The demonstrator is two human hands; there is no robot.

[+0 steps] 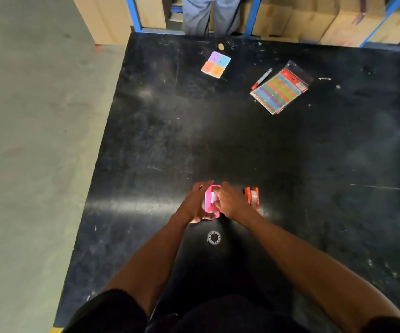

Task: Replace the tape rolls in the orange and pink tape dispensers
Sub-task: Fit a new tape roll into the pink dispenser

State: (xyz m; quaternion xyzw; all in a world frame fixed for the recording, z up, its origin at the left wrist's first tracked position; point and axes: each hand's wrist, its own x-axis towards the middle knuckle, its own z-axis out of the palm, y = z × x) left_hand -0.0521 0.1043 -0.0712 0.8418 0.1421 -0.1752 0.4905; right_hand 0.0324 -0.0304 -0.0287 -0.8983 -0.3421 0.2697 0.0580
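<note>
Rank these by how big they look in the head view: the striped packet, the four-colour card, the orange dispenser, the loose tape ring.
1. Striped packet
2. Four-colour card
3. Orange dispenser, partly hidden by the right hand, so unsure against the card
4. Loose tape ring

Dispenser (211,200): between left hand (194,204) and right hand (232,203)
Second dispenser (253,198): just right of right hand
Loose roll (213,237): nearer than both hands — on counter (290,152)

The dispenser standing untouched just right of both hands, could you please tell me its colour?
Orange dispenser, with a pale tape roll inside; head view.
</note>
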